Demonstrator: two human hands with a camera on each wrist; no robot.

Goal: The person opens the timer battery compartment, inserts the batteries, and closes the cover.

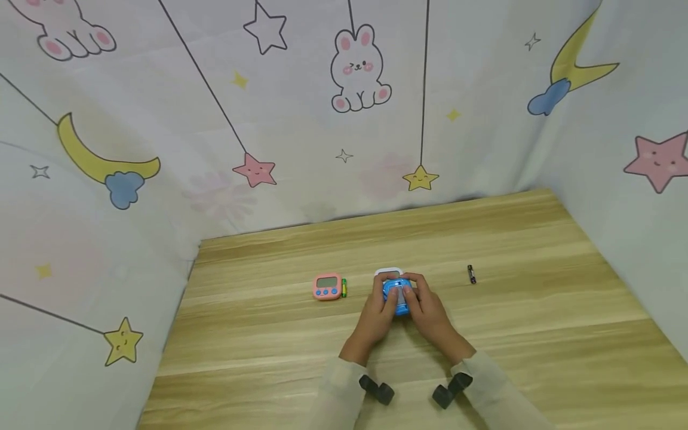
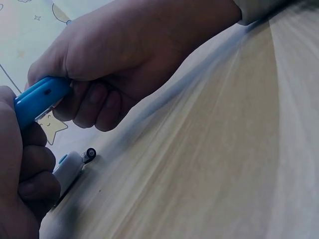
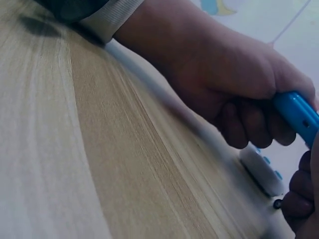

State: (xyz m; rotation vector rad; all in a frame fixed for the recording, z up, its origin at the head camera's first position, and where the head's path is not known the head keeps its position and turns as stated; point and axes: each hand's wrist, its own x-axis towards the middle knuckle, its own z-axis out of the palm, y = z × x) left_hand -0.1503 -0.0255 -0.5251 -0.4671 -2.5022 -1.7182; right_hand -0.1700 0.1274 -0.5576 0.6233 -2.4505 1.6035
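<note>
While the left hand (image 1: 378, 316) and right hand (image 1: 430, 313) gripped the blue timer (image 1: 401, 309) well inside the visible edges of the table (image 1: 252, 334), the head view suggested unfinished work: a green battery (image 1: 344, 288) and black battery (image 1: 471, 274) lay loose beyond the grip. The left wrist view showed fingers (image 2: 37, 158) curled, holding the timer above the table; the right wrist view showed ample room towards the sleeve (image 3: 112, 20).

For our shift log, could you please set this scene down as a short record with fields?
Left hand: grips blue device
Right hand: grips the same device, opposite side
Beyond the hands: white device, partly hidden
To their left: pink device, three blue buttons, green battery beside it
To their right: dark battery
Surface: wood-grain table
</note>
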